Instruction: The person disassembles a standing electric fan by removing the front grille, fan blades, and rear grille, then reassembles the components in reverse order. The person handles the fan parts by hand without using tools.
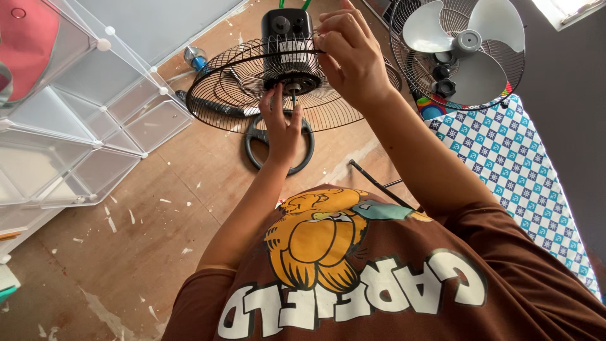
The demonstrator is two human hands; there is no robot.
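A black fan motor housing (287,28) stands upright with a black wire rear guard (221,88) fitted around it. My left hand (281,126) reaches up from below, its fingertips pinched at the metal shaft (293,95) under the motor. My right hand (350,53) grips the guard's wires at the right side of the motor. A black ring (252,148) lies on the floor beneath my left hand.
A second wire guard (505,82) holds a grey fan blade (467,44) and black nuts (445,82), resting on a blue-and-white checked cloth (517,164). Clear plastic cube shelving (76,126) stands at the left. A blue-tipped tool (196,58) lies on the paint-spattered wooden floor (126,252).
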